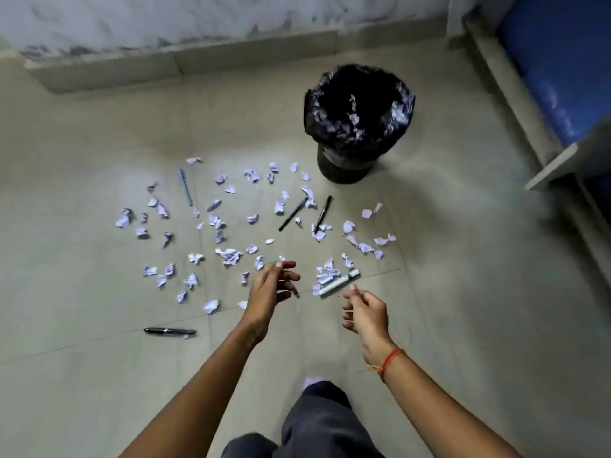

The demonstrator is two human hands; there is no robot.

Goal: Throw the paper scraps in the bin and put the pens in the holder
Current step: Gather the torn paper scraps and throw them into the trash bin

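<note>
Both hands reach out above the floor, the left hand loosely open, the right hand half-curled, both empty. A white marker lies just beyond them among scraps and pens. Farther off stands the black-lined bin.

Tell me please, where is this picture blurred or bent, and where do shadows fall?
Head view: the wide lens bends the wall and the blue bed at the edges, where it also softens; both hands, left and right, show slight motion blur; the bin throws a soft shadow right; the light is dim and even, with no glare.
</note>
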